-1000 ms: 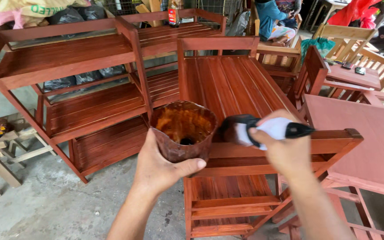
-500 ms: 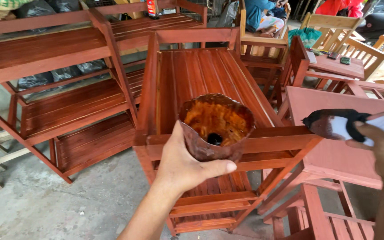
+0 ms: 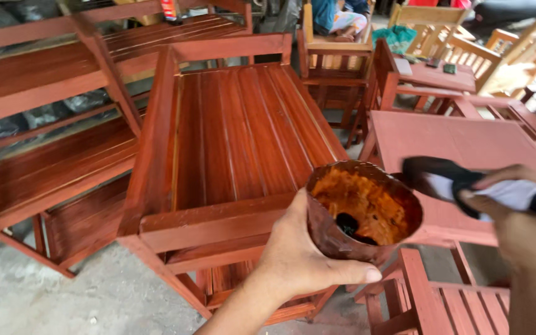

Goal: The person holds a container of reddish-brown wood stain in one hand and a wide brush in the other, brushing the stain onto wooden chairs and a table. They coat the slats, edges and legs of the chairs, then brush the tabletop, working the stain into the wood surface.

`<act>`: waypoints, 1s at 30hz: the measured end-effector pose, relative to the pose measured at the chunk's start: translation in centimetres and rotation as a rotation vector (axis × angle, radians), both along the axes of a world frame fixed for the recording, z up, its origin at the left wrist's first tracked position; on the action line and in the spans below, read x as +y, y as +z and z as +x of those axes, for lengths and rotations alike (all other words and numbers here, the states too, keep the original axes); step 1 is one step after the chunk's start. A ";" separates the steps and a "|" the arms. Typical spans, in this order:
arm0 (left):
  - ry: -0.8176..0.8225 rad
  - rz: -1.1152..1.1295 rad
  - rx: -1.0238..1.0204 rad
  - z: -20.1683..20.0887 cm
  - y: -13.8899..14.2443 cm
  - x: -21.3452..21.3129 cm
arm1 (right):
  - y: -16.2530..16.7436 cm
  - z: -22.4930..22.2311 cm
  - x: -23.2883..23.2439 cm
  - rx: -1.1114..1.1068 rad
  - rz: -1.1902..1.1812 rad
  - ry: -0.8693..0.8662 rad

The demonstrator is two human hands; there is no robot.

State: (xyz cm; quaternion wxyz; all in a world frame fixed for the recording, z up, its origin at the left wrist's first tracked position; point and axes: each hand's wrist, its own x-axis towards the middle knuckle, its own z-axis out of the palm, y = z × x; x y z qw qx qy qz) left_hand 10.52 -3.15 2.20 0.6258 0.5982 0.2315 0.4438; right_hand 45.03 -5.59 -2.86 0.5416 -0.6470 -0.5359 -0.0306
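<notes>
Gripping a stained cup (image 3: 362,211), left hand (image 3: 299,260) fingers wrapped around it, right hand (image 3: 522,217) clasping a brush (image 3: 460,183) just beside.

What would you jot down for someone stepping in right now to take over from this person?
Left hand: grip around a stained cup with dark liquid at its bottom.
Right hand: holds a dark brush beside the cup's rim, blurred.
Below: slatted wooden table, coated red-brown and glossy. Shelf rack at left looks coated too.
Pale, bare-looking chairs stand at the back.
Whether any coat is finished cannot be told.
</notes>
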 end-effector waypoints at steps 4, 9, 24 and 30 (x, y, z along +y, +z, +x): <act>-0.098 -0.023 0.083 0.5 -0.1 0.2 | 2.9 -3.7 -2.1 -0.145 -0.079 0.299; -0.254 -0.064 -0.095 1.5 -0.6 -0.2 | 4.4 -6.0 -3.8 -0.121 -0.189 0.271; -0.285 -0.074 -0.079 5.7 1.5 -1.0 | 3.2 0.3 -4.6 0.248 -0.148 0.368; -0.135 -0.175 -0.264 6.7 3.6 -1.8 | 3.1 4.1 1.2 0.211 0.135 0.601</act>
